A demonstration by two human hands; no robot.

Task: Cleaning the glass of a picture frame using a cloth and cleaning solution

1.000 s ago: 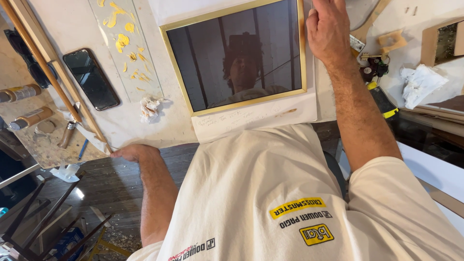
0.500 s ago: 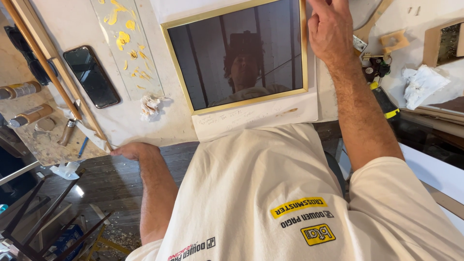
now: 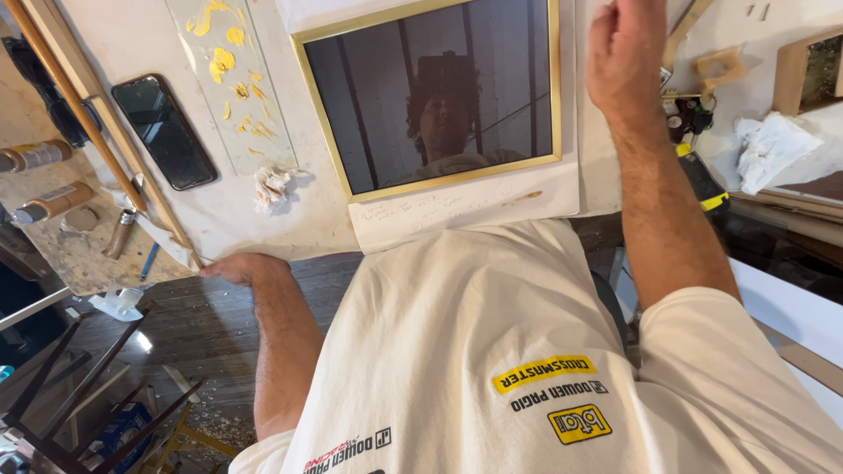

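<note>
Left hand (image 3: 235, 268): my fingers curl over the edge of the white table (image 3: 132, 44). They hold no tool. I think I lean on it to stay steady.
Just past my left fingers: a long wooden stick (image 3: 97, 123) lies slanted, with two tubes (image 3: 39, 180) on a messy board beyond it.
Farther up from them: a black phone (image 3: 164, 132) lies flat, beside a glass strip with yellow paint dabs (image 3: 230, 79). A crumpled tissue (image 3: 272, 186) sits below the strip.
Between my hands: a dark glass pane in a gold frame (image 3: 430, 96) lies flat on white paper (image 3: 465, 206), maybe to keep it clean.
Right hand (image 3: 625, 57): it is raised at the frame's right edge, fingers bent loosely. I cannot tell if it touches the frame or holds anything.
Right of that hand: a yellow and black tool (image 3: 698, 167) and a white rag (image 3: 773, 149) crowd the space.
</note>
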